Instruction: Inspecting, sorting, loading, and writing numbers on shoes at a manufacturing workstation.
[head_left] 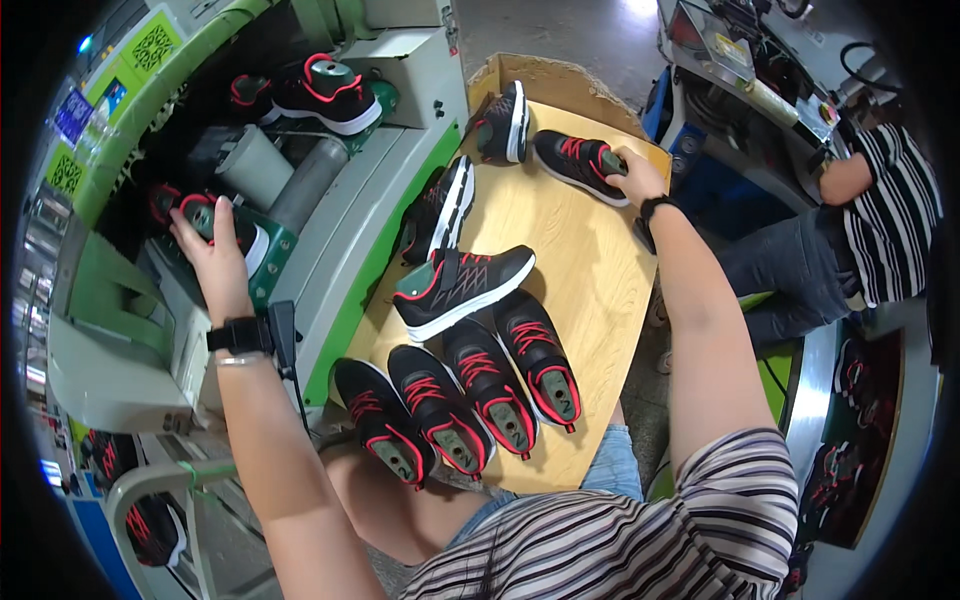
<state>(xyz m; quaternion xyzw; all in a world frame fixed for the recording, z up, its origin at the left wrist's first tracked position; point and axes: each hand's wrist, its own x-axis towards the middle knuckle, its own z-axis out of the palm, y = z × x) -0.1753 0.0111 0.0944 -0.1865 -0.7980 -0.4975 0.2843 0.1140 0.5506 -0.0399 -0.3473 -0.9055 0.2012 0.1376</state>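
My right hand (pixel 637 180) grips the heel opening of a black sneaker (pixel 572 155) with red laces, at the far right of the wooden board (pixel 600 290). Inside the machine at left, my left hand (pixel 216 255) is closed on the collar of another black-and-red sneaker (pixel 252 243), which sits at a green holder (pixel 275 262). A strapped sneaker (pixel 470 285) lies across the middle of the board, against a row of several laced sneakers (pixel 430 400) with their heels toward me. Two more sneakers rest on their sides, soles outward, along the board's left edge.
The grey-green machine (pixel 370 200) borders the board on the left; another sneaker (pixel 330 95) sits on its rear holder. A cardboard edge (pixel 560 85) rises behind the board. At right, a person in a striped shirt (pixel 890 220) works at another machine. More shoes fill a rack (pixel 840 450) below.
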